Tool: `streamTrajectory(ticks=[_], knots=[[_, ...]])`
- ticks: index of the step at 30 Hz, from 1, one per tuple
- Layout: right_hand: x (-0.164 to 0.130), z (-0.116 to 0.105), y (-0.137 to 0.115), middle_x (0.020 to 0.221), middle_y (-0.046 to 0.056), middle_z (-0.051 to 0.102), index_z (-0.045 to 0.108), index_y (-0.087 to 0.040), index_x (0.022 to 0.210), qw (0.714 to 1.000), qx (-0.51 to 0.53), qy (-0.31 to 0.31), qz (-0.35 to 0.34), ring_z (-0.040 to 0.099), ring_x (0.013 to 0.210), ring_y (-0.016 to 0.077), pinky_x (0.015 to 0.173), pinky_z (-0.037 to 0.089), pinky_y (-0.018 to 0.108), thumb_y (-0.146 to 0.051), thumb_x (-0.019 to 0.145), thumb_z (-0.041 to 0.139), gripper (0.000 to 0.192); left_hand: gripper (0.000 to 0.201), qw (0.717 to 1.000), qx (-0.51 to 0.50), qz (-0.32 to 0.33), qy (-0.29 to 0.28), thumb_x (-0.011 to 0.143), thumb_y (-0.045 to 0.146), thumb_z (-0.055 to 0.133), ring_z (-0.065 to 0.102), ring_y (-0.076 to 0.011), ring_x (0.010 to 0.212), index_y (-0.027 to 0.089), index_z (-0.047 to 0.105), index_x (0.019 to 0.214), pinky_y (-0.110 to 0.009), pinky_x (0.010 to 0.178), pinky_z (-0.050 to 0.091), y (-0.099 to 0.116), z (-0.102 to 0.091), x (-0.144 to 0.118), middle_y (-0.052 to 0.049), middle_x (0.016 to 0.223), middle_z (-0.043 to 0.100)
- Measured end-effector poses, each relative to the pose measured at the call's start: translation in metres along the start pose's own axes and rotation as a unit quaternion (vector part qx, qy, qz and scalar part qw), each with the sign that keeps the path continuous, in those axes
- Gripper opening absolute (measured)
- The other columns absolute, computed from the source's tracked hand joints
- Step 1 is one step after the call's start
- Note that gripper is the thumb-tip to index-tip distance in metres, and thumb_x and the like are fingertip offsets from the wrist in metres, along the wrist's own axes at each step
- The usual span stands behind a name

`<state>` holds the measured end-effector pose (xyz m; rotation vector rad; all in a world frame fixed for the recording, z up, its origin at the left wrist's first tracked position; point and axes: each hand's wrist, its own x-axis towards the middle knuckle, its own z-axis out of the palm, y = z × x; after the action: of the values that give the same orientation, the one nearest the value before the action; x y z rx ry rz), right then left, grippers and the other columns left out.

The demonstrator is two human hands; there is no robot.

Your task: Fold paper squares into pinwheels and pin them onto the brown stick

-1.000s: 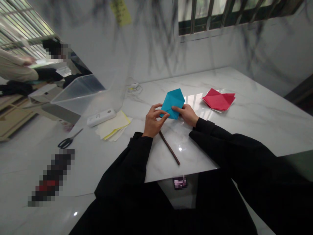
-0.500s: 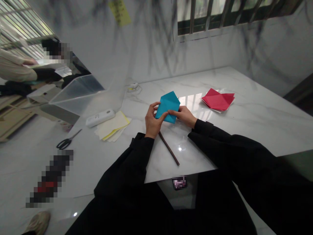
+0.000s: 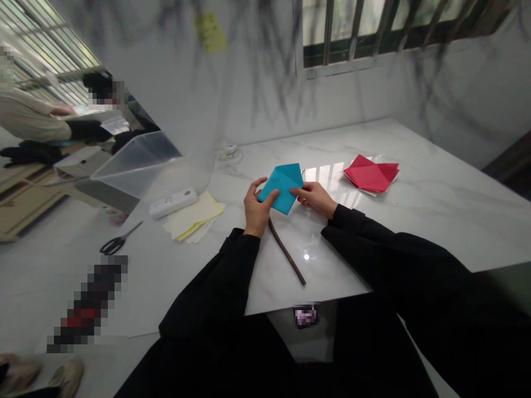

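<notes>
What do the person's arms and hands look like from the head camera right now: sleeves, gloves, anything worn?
Both arms are covered in long, plain black sleeves that end at the wrists. The left hand and right hand are bare: no gloves, and no rings, watch or markings can be made out. The sleeve fabric looks loose and creased, with no visible logos or stripes.

You held a blue origami paper (image 3: 282,187), folded into a flat kite-like shape with one crease showing, tilted just above the white marble table (image 3: 435,193), pinched at its left and right corners.
</notes>
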<state>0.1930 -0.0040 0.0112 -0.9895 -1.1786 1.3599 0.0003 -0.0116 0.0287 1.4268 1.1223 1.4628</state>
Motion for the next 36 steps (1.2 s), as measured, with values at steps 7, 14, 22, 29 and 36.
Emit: streamTrajectory(ticks=[7,14,22,29,36], knots=[[-0.007,0.004,0.003,0.058,-0.001,0.059,0.065,-0.015,0.071,0.996,-0.081,-0.034,-0.012,0.048,0.052,0.0101,0.052,0.036,0.025,-0.057,0.073,0.085,0.047,0.074,0.998,-0.05,-0.038,0.027,0.068,0.047,0.092,0.064,-0.014,0.071,0.016,0.064,0.128,-0.025,0.065,0.056,-0.003,-0.002,0.0,-0.003,0.086,0.069],[-0.002,-0.009,-0.01,0.093,0.007,0.076,0.076,-0.018,0.098,0.995,0.072,-0.053,0.041,0.066,0.082,0.0187,0.065,0.05,0.027,-0.077,0.08,0.07,0.061,0.078,0.998,-0.047,-0.048,0.01,0.069,0.047,0.091,0.067,-0.0162,0.073,0.017,0.061,0.134,-0.028,0.069,0.058,-0.003,-0.003,0.0,-0.004,0.087,0.071],[-0.001,-0.01,0.003,0.093,0.004,0.079,0.08,-0.02,0.099,0.991,0.07,-0.104,0.048,0.071,0.086,0.0181,0.083,0.057,0.03,-0.057,0.074,0.088,0.045,0.073,0.999,-0.011,-0.032,-0.035,0.071,0.042,0.09,0.066,-0.0161,0.067,0.018,0.061,0.134,-0.028,0.063,0.057,-0.002,-0.002,-0.001,-0.002,0.08,0.07],[-0.006,-0.005,0.002,0.087,0.005,0.08,0.082,-0.016,0.092,0.994,-0.013,-0.105,0.02,0.072,0.078,0.0207,0.077,0.058,0.033,-0.055,0.068,0.091,0.047,0.076,0.998,-0.011,-0.039,-0.055,0.07,0.046,0.09,0.065,-0.0158,0.063,0.018,0.061,0.134,-0.026,0.058,0.056,0.003,0.001,-0.006,-0.001,0.078,0.07],[-0.005,-0.001,0.0,0.083,0.005,0.079,0.08,-0.015,0.091,0.999,-0.006,-0.043,0.003,0.069,0.074,0.0193,0.074,0.058,0.032,-0.056,0.067,0.09,0.049,0.073,0.992,-0.07,-0.074,-0.068,0.072,0.056,0.088,0.07,-0.0178,0.073,0.017,0.062,0.127,-0.03,0.068,0.059,0.0,0.002,-0.005,-0.004,0.087,0.074]])
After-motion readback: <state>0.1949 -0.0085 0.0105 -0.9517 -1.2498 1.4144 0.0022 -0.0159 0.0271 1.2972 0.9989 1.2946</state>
